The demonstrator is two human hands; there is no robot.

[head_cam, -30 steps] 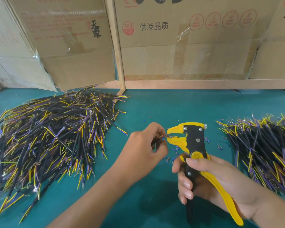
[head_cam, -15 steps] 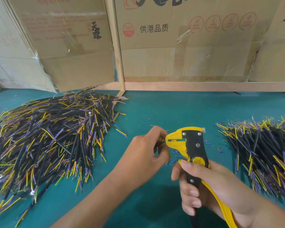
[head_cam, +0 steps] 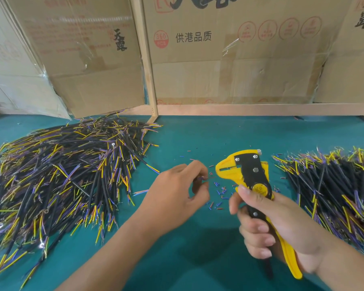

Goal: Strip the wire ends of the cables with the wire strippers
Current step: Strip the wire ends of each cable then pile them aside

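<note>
Where piles flank: hands (head_cam: 178, 191), teal gap (head_cam: 198, 139).

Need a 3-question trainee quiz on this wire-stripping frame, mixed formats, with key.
1. True or false: the right hand grips the wire stripper.
2. The left hand pinches: A) a thin wire B) a screwdriver C) tape.
3. Fill in: the small stripped bits lie on the ____ mat between the hands.

Key: 1 true; 2 A; 3 green.
</note>
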